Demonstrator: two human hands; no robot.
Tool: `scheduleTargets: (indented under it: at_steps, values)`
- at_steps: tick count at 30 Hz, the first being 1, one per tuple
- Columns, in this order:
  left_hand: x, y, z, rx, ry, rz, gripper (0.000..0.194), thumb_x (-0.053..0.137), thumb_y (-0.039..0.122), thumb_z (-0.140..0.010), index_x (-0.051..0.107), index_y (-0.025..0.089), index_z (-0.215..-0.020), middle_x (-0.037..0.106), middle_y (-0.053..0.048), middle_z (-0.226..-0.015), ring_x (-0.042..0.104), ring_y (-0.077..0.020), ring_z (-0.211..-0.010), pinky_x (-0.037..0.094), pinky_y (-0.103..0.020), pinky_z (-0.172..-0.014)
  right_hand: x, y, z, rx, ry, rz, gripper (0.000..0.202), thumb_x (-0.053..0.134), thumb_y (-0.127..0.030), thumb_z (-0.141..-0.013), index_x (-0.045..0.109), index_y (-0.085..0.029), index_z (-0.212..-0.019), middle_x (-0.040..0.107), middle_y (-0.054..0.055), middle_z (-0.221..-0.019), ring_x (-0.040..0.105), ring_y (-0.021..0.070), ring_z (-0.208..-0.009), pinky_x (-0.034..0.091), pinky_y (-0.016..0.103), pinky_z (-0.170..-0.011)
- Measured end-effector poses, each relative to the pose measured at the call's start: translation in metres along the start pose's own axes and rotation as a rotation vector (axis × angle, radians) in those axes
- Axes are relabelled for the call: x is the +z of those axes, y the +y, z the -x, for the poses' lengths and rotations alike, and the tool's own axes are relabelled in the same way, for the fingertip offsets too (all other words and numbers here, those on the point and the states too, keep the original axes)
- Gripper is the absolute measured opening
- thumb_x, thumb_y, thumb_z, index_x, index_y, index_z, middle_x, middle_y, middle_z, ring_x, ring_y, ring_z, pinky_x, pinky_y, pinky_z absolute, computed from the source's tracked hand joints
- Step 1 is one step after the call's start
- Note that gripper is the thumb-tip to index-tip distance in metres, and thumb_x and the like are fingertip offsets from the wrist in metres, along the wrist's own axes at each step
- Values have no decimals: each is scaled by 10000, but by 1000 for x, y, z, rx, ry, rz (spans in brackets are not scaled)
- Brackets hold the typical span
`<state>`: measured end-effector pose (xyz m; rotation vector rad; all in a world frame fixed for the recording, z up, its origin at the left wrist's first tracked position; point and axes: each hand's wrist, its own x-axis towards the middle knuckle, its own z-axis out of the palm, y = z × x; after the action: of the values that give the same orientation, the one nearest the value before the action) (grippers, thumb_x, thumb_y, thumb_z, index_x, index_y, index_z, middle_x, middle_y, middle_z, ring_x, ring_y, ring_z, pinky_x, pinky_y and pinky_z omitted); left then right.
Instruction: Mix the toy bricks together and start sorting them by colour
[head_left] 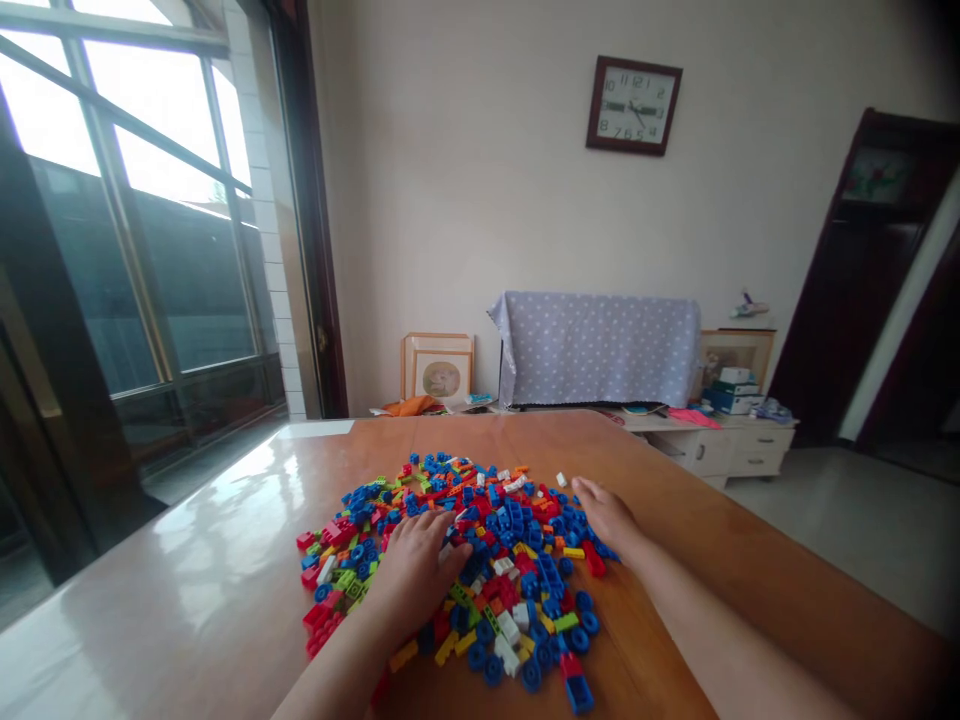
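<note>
A wide pile of small plastic building bricks (517, 520) in blue, red, yellow, green, white and orange lies on the wooden table (645, 455). Over the left middle of the pile is my left hand (422, 555), palm down with its fingers apart; whether it touches the bricks beneath is hard to tell. My right hand (606, 515) rests at the pile's right edge, fingers stretched out beside blue bricks. Near its fingertips lies a small white brick (561, 480). Several blue wheel-like pieces (532, 675) are at the near side, by a blue and red piece (577, 688).
Beyond the table, a low white cabinet (739, 450) carries a cloth-covered object (600, 350), boxes (733, 398) and picture frames (441, 375). A clock (634, 106) hangs on the wall. Large windows are at the left. White paper (319, 428) lies at the table's far left corner.
</note>
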<state>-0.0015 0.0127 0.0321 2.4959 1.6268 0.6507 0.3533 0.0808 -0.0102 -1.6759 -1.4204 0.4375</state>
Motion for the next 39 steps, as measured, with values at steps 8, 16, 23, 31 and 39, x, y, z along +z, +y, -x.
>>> scheduleTargets:
  at_steps: [8, 16, 23, 31, 39]
  values:
    - [10, 6, 5, 17, -194, -27, 743, 428, 732, -894, 426, 327, -1517, 352, -74, -1612, 225, -371, -1510, 107, -635, -1215, 43, -33, 21, -197, -415, 540, 740, 202, -733, -955, 483, -294, -1481, 345, 70, -1617, 180, 319, -1529, 126, 569, -1209]
    - [5, -2, 3, -46, -208, -43, 668, 477, 625, -906, 421, 356, -1514, 340, -49, -1618, 231, -342, -1515, 135, -614, -1214, 65, -71, 29, -253, -457, 406, 812, 242, -715, -962, 336, -174, -1560, 326, 124, -1619, 209, 299, -1524, 170, 474, -1228]
    - [5, -9, 2, -54, -142, -85, 588, 417, 551, -950, 481, 301, -1479, 383, -82, -1596, 324, -322, -1480, 179, -598, -1208, 67, -96, 38, -321, -490, 158, 848, 265, -755, -937, 369, -176, -1548, 330, 106, -1619, 243, 260, -1517, 207, 425, -1236]
    - [0, -15, 0, -129, -110, -99, 568, 401, 539, -965, 493, 297, -1470, 390, -65, -1595, 309, -343, -1482, 168, -591, -1211, 9, -117, 96, -475, -688, 226, 788, 480, -754, -868, 394, -338, -1531, 221, 17, -1658, 99, 330, -1543, 107, 550, -1242]
    - [7, -15, -1, -111, -110, -92, 579, 375, 568, -969, 520, 280, -1450, 415, -83, -1578, 306, -352, -1480, 183, -598, -1201, -7, -106, 153, -550, -868, 348, 776, 579, -682, -854, 308, -435, -1537, 99, -23, -1661, 28, 352, -1539, -86, 602, -1219]
